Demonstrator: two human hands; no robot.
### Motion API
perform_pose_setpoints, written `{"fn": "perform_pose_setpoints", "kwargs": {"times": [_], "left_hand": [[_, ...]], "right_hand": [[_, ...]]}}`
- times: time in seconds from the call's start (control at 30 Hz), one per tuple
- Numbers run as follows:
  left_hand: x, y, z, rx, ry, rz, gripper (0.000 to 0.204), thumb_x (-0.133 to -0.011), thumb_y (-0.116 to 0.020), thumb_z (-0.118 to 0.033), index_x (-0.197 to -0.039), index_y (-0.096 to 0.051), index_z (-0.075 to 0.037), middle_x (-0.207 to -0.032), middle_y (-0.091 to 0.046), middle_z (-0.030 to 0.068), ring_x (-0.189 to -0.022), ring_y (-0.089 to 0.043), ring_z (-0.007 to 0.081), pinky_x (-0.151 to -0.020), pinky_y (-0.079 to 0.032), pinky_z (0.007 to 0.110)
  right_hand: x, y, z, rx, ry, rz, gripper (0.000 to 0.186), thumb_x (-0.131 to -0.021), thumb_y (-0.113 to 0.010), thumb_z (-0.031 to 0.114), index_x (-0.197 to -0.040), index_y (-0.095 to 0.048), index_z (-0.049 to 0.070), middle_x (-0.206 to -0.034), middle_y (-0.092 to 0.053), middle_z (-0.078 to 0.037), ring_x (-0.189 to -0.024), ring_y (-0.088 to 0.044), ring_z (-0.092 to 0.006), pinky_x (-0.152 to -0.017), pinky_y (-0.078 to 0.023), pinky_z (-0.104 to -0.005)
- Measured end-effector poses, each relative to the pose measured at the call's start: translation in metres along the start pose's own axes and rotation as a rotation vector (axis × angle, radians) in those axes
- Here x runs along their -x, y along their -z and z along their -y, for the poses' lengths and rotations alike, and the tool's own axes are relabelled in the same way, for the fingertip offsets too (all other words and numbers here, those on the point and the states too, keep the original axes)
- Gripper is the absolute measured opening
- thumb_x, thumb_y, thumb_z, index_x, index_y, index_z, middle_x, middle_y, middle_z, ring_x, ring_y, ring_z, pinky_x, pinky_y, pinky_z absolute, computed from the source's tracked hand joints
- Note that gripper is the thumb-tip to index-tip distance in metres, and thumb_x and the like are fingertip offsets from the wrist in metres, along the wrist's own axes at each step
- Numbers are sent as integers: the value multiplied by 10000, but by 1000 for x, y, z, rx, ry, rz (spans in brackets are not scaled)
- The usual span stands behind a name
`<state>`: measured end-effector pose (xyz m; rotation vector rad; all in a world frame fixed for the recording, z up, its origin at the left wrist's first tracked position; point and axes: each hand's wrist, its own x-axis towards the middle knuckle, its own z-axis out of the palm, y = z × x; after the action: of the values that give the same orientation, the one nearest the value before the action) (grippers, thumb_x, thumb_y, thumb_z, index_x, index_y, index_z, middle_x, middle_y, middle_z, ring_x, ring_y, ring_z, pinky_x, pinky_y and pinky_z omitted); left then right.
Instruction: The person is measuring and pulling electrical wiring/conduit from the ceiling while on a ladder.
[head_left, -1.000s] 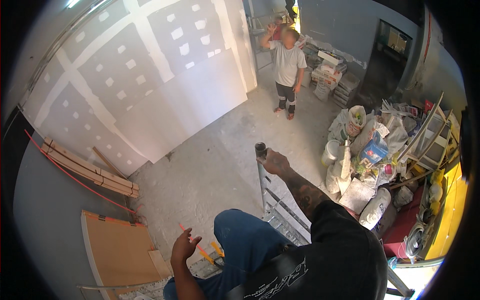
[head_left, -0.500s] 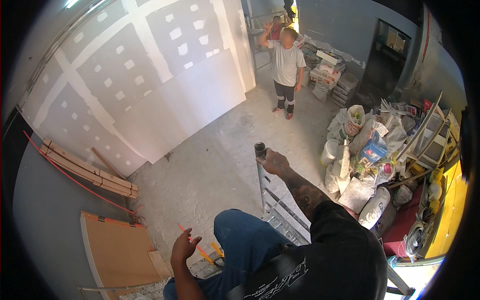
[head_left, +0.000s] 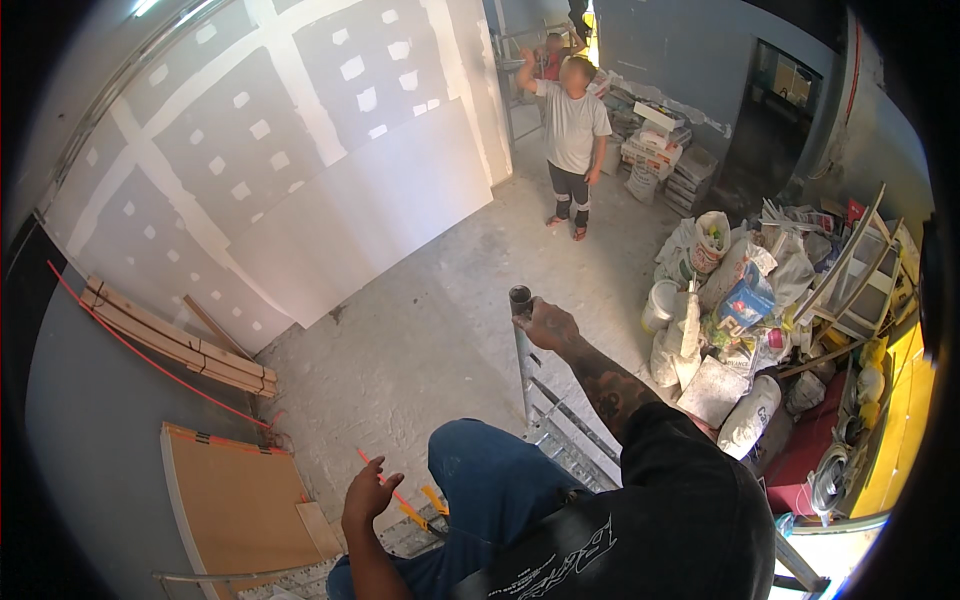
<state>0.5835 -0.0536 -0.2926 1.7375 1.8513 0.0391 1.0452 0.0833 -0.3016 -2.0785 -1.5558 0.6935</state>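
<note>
Right hand (head_left: 549, 322): closed around the metal tube (head_left: 522, 362) just below the open upper end; unable to tell how the fingertips meet on the hidden side.
Metal tube: standing upright at a corner of the scaffold frame (head_left: 578, 421), beyond the bent knee (head_left: 480, 450). Judged hard, stiff and hollow; probably heavy if joined to the frame, and hardly fragile. Perhaps slippery under dust. Best held with the full palm slightly under the rim, clear of the possibly sharp lip.
Left hand (head_left: 372, 490): loosely spread, holding nothing visible; nearest to the orange strip (head_left: 401, 497), with contact unclear.
Concrete floor (head_left: 400, 330), left edge: lined with bundled boards (head_left: 180, 340).
Concrete floor, right edge: heaped with sacks (head_left: 750, 415) and a white bucket (head_left: 660, 304).
Concrete floor, far edge: occupied by a co-worker (head_left: 577, 130) with one hand raised, near stacked bags (head_left: 690, 180).
</note>
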Motion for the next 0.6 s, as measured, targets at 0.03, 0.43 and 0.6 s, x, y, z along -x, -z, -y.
{"fn": "perform_pose_setpoints", "kwargs": {"times": [0.03,0.43,0.6], "left_hand": [[0,0,0,-3,1,1,698,-879,-754,-430,-1433,-528,-71,-1312,-649,213,-1173,-654,356,-991,-515,432],[0,-3,-1,-11,-3,11,693,-883,-751,-429,-1433,-529,-71,-1312,-650,206,-1170,-656,350,-991,-514,431],[2,-2,-3,-17,-2,-2,686,-884,-752,-426,-1427,-533,-69,-1302,-656,207,-1161,-661,352,-982,-517,431]], "right_hand": [[0,1,1,-3,-4,6,561,-937,-639,479,-1189,-582,-18,-1103,-708,-245,-1075,-683,-392,-932,-511,-486],[2,3,2,27,-18,7,565,-934,-641,480,-1197,-584,-17,-1118,-706,-242,-1088,-677,-395,-945,-508,-486],[3,5,3,-16,-9,2,553,-929,-648,480,-1190,-599,-6,-1128,-705,-242,-1090,-680,-391,-942,-513,-486]]}}
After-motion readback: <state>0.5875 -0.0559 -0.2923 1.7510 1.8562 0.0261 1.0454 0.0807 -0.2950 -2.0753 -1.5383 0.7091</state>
